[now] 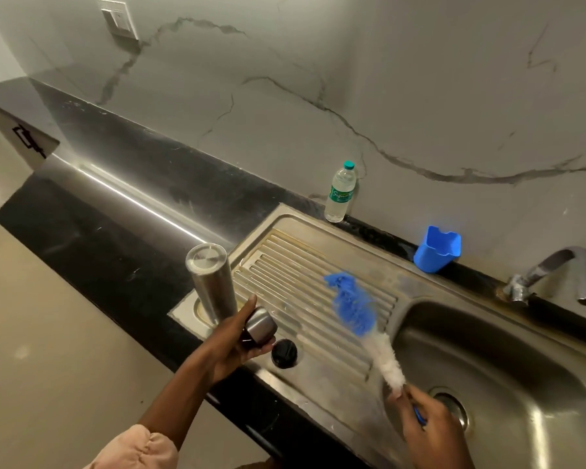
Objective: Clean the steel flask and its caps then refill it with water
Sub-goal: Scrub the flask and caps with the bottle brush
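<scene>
So the brushed steel cylinder flask [212, 282] is standing upside down on the ribbed drainboard's left end, flat base up. I've got its shiny steel outer cap [260, 328] in my left hand [232, 346], tilted on its side. The round black inner cap [284, 353] is lying flat on the drainboard just beside it, near the front edge.

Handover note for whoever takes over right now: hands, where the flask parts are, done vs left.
Left hand: holds the steel cap.
Right hand: grips the bottle brush, bristles over the drainboard.
Steel flask: stands upside down at the drainboard's left end.
Black inner cap: lies on the drainboard.
Done: flask apart.
Left: scrub the caps, then refill; tap is off, water bottle by the wall.
</scene>
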